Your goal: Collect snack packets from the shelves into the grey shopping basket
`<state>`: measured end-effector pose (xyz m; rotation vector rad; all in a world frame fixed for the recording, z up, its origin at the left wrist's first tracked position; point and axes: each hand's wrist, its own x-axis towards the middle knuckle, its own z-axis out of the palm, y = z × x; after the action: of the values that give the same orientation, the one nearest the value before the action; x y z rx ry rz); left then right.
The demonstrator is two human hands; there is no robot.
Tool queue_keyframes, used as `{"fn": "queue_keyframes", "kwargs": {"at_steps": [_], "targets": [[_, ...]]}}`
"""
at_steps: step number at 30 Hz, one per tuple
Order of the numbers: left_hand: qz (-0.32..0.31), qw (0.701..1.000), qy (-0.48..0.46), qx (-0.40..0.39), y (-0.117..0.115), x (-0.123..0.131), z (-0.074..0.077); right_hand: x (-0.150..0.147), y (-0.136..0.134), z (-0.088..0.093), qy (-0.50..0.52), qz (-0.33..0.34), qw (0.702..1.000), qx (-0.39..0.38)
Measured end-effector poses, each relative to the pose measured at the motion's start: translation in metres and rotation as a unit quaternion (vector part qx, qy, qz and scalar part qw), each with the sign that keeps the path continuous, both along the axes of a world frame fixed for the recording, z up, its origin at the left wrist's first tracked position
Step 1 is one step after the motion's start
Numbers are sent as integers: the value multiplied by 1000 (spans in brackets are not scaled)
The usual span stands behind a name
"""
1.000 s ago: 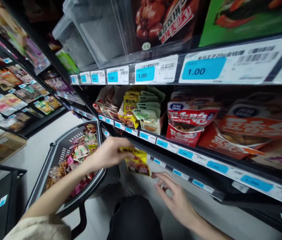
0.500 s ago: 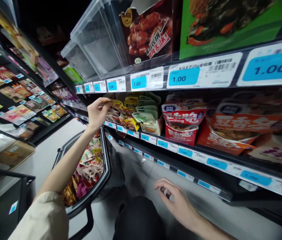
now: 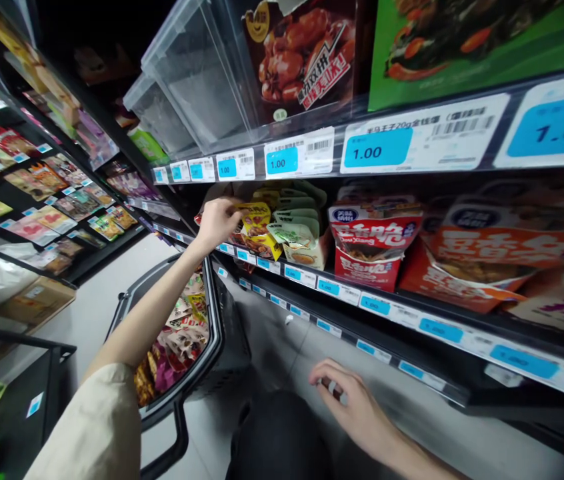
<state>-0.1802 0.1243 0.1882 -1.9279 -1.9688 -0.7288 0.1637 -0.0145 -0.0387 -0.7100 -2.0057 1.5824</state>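
Note:
My left hand (image 3: 219, 223) reaches from the left into the lower shelf, its fingers pinched together at the left edge of a yellow snack packet (image 3: 257, 227). The fingertips are partly hidden among the packets. Light green packets (image 3: 297, 233) stand in a box just to the right. Low in front of the shelf hangs my right hand (image 3: 349, 400), fingers loosely curled with a gap to the thumb, and I see nothing held in it. Beneath my left forearm is a dark shopping basket (image 3: 216, 333), filled with many small snack packets (image 3: 179, 343).
Red snack bags (image 3: 375, 243) and orange ones (image 3: 487, 250) sit farther right on the same shelf. Above runs a shelf edge with price labels (image 3: 292, 157), holding clear plastic bins (image 3: 197, 73). More racks (image 3: 47, 200) line the left. My dark-clothed knee (image 3: 279, 437) is below.
My left hand has moved right and slightly down, farther in among the yellow packets. The view has shifted slightly. My right hand stays nearly where it was.

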Motion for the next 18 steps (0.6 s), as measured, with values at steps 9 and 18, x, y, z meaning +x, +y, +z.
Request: {"fn": "queue_keyframes", "kwargs": {"at_steps": [9, 18], "targets": [[-42, 992, 91, 72, 11, 18, -16, 2, 2, 2, 4, -7, 1000, 6], [2, 991, -8, 132, -59, -50, -14, 4, 4, -6, -8, -3, 1000, 14]]}}
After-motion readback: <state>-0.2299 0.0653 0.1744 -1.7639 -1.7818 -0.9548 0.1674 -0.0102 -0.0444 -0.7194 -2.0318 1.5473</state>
